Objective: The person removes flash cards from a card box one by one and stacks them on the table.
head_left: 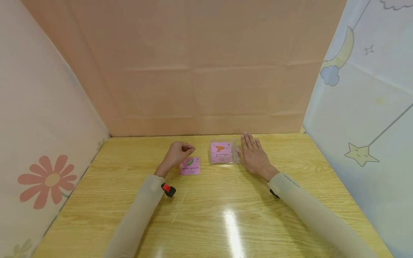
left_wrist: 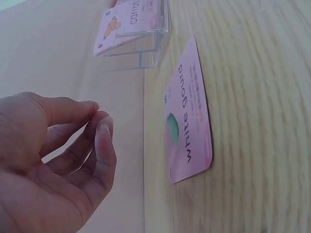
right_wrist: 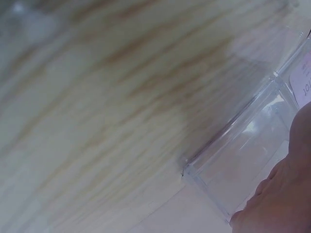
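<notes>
My left hand (head_left: 175, 154) hovers just behind a pink card printed "white gourd" (head_left: 190, 171). In the left wrist view, the left hand (left_wrist: 58, 150) has its fingers curled and the thumb meeting the fingertips, with nothing visible between them. The card (left_wrist: 187, 121) lies on the wood beside it. Right of that card, a clear plastic box (head_left: 222, 163) contains a pink carrot card (head_left: 221, 152). My right hand (head_left: 255, 157) lies with straight fingers over the clear lid (head_left: 238, 158) joined at the box's right side; its edge (right_wrist: 214, 145) shows in the right wrist view.
A wooden table (head_left: 258, 222) bears everything. A thin pale line (head_left: 180, 206) shows on it near the left forearm. An orange-brown cloth (head_left: 193, 89) hangs at the back edge, and patterned cloths stand on the left (head_left: 48, 125) and right (head_left: 364, 107).
</notes>
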Demonstrator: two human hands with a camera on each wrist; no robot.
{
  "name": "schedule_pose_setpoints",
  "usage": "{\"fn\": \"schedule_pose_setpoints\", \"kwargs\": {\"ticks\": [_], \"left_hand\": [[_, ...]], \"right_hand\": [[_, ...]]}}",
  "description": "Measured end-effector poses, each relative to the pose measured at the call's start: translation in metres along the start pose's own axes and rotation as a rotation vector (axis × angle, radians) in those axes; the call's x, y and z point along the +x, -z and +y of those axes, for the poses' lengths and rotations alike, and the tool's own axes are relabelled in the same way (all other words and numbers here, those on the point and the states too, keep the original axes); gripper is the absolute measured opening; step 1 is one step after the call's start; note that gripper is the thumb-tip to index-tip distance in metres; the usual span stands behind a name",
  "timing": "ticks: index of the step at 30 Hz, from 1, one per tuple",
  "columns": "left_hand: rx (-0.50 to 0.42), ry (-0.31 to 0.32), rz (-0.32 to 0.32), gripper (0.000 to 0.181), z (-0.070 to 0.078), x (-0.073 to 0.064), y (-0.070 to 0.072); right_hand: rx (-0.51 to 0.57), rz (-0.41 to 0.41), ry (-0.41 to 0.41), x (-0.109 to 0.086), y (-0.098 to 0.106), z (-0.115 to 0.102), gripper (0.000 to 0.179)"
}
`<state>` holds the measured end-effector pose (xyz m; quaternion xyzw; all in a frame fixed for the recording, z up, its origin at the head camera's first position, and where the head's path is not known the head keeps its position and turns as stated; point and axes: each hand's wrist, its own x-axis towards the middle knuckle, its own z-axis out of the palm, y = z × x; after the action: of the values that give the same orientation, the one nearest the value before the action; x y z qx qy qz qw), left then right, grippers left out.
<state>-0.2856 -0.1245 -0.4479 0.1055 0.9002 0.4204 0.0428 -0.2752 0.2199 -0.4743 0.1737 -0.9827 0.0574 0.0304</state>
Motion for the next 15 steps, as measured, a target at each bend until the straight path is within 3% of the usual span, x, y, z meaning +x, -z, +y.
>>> {"fn": "schedule_pose_setpoints", "kwargs": {"ticks": [15], "left_hand": [[0.002,-0.027,0.006,0.024,0.017,0.004,-0.007]], "right_hand": [[0.002,0.004,-0.006,-0.002,0.000,-0.001,0.073]]}}
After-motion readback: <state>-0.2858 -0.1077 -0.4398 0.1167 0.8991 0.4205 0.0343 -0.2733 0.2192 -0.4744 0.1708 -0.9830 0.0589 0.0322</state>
